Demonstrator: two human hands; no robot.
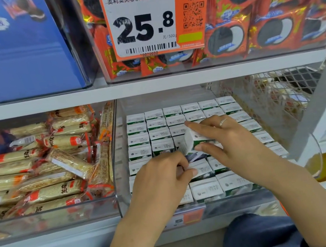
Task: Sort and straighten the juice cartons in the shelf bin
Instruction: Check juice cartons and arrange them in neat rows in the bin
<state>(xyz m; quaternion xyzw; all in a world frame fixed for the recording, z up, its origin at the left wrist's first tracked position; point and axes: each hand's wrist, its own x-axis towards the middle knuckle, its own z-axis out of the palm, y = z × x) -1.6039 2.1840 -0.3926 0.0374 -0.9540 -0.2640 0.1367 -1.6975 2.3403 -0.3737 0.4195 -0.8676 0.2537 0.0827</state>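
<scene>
The head view showed the right hand (222,137) gripping a small white-and-green juice carton (195,141), tilted with its long axis toward ten o'clock above a gap in the clear plastic shelf bin (118,169), while the left hand (164,176), at seven o'clock, pinched a neighbouring carton (201,169).

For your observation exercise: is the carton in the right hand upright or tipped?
Tipped: the carton in the right hand slants above the upright rows.

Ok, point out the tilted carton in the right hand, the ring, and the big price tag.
tilted carton (195,140), head view, its white side face
ring (223,122), head view, band on finger
price tag (142,24), head view, printed number
</scene>
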